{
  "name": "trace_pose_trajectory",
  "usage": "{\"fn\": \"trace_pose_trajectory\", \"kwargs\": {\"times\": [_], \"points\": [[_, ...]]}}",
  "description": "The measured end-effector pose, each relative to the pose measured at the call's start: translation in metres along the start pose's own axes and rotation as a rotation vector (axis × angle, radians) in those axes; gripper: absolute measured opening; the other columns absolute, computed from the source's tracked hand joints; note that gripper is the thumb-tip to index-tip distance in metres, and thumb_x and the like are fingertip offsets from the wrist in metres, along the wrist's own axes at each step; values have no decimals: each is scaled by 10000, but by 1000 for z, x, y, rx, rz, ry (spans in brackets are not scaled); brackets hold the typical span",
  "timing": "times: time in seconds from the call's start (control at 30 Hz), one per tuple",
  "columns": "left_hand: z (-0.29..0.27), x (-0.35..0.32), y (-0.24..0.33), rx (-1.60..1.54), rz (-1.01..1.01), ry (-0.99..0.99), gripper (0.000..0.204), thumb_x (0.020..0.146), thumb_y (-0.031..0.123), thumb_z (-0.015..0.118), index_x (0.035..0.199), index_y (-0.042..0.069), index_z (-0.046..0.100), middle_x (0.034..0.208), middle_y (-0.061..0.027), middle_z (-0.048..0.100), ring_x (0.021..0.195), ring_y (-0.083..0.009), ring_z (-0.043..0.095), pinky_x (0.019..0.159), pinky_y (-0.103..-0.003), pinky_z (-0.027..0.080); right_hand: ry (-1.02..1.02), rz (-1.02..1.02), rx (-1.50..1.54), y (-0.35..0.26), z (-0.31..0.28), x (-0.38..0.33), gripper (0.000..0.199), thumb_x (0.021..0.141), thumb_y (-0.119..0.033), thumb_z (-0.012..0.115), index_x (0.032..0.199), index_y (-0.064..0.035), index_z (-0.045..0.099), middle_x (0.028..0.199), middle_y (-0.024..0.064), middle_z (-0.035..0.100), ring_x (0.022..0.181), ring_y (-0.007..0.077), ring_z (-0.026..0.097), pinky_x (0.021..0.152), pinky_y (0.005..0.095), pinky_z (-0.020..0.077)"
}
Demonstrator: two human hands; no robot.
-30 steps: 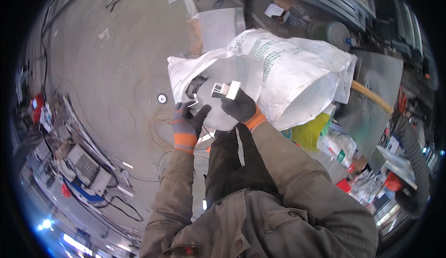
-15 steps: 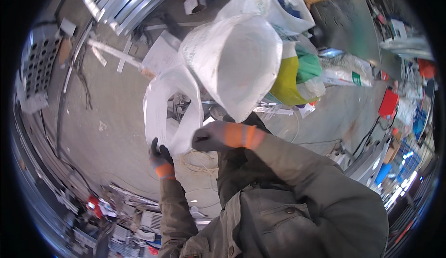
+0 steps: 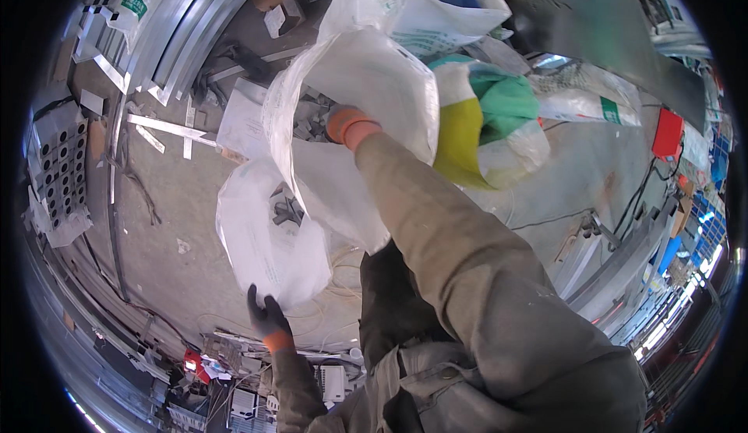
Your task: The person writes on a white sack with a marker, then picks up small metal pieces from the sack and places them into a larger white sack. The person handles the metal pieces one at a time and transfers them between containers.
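Note:
My right arm reaches into a large white woven sack [image 3: 360,51] with a wide mouth. Only the orange cuff and a bit of the grey glove of my right hand [image 3: 345,123] show; its fingers are hidden among grey metal pieces [image 3: 310,120] in the sack. Below and to the left stands a smaller white sack [image 3: 243,238], its mouth partly slumped, with grey metal offcuts [image 3: 287,211] inside. My left hand [image 3: 269,318], in a dark glove with an orange cuff, is at that sack's near edge. Its fingers are apart with nothing in them; whether they touch the sack I cannot tell.
Another white sack [image 3: 397,16] with blue stuff in it stands behind. Yellow and green sacks [image 3: 467,133] lean at its right. Long metal profiles [image 3: 183,31] lie at the far left, a perforated metal block [image 3: 61,164] below them. A red box [image 3: 668,133] sits at the right.
My right hand has moved from above the smaller sack forward into the large sack, whose mouth has tilted toward me. The left hand stays by the smaller sack, fingers apart.

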State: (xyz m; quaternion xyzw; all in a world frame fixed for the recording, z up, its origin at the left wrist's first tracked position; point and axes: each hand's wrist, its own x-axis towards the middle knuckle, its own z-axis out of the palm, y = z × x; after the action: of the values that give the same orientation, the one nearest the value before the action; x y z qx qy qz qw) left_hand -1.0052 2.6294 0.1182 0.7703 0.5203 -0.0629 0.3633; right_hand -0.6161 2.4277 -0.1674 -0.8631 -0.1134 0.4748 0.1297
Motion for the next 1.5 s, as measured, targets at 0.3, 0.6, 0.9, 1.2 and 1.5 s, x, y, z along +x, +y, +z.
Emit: {"fn": "trace_pose_trajectory", "kwargs": {"times": [0.3, 0.6, 0.9, 1.2, 1.5], "points": [[5, -16, 10, -40, -149, 204, 509, 1080, 28, 569, 1588, 42, 558, 1429, -162, 634, 1194, -268, 630, 959, -396, 566, -20, 253, 171, 9, 210, 219, 446, 1089, -336, 554, 1490, -183, 676, 1493, 160, 689, 1369, 396, 667, 1110, 512, 535], [5, -26, -3, 596, 69, 206, 235, 1152, 117, 526, 1285, -19, 664, 1264, -225, 706, 767, -249, 635, 643, -367, 526, 181, 264, 147, 29, 271, 289, 468, 1052, -282, 614, 1510, -188, 611, 1456, 159, 672, 1321, 380, 671, 1054, 513, 560], [7, -21, -10, 362, 144, 229, 306, 1127, 185, 599, 1352, 6, 702, 1147, -197, 688, 748, -226, 610, 568, -369, 447, 244, 257, 195, 31, 276, 291, 533, 1014, -229, 673, 1530, -193, 546, 1419, 158, 654, 1273, 364, 675, 998, 513, 584], [27, -28, 15, 17, -275, 246, 473, 1046, 102, 696, 1515, 62, 663, 796, 23, 390, 693, -120, 369, 622, -311, 373, 306, 230, 389, 47, 233, 242, 628, 976, -175, 733, 1550, -197, 481, 1383, 157, 636, 1225, 348, 679, 941, 513, 608], [27, -24, 8, -120, -132, 16, 487, 1048, -25, 610, 1526, 60, 642, 1040, -17, 692, 786, -86, 551, 711, -258, 486, 288, 234, 1070, 64, 121, 73, 741, 938, -121, 793, 1570, -202, 416, 1346, 157, 619, 1176, 331, 683, 885, 514, 633]]}}
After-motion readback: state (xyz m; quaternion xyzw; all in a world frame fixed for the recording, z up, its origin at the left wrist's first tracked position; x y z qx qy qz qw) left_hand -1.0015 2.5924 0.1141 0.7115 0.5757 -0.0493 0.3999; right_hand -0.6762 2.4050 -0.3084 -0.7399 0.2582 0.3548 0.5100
